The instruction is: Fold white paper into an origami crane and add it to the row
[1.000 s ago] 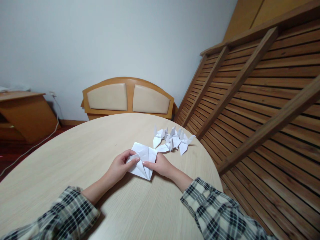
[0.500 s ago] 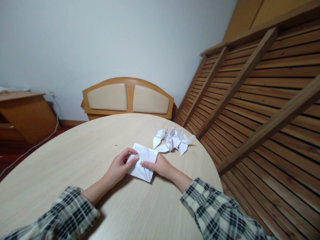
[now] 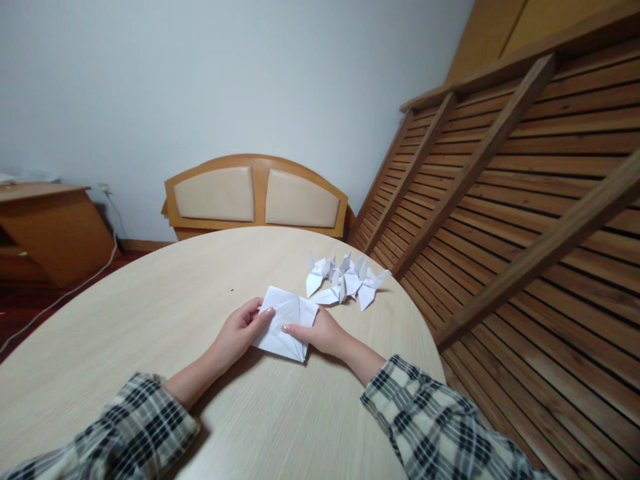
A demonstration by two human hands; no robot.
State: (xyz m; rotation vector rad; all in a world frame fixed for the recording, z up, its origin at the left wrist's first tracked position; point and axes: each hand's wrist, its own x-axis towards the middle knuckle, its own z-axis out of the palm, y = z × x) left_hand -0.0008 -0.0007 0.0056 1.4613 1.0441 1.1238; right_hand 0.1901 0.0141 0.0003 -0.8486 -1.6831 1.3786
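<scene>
Between my two hands is a folded square of white paper (image 3: 284, 328), with crease lines showing on its upper face. My left hand (image 3: 243, 328) pinches its left side, the thumb on top and the other fingers mostly behind the sheet. On the right side, my right hand (image 3: 320, 331) grips it with the thumb lying across the face; its remaining fingers are hidden underneath. Just beyond the right hand, several folded white paper cranes (image 3: 345, 279) stand in a cluster.
The round pale wooden table (image 3: 165, 300) lies under everything. A slatted wooden panel (image 3: 500, 220) leans along its right side. Behind it stands a headboard (image 3: 259, 193) with cream pads; a wooden desk (image 3: 50, 227) is at far left.
My left fingers have drawn back from the paper's middle towards its left edge, uncovering more of the face. The paper has shifted slightly right; the cranes stayed put.
</scene>
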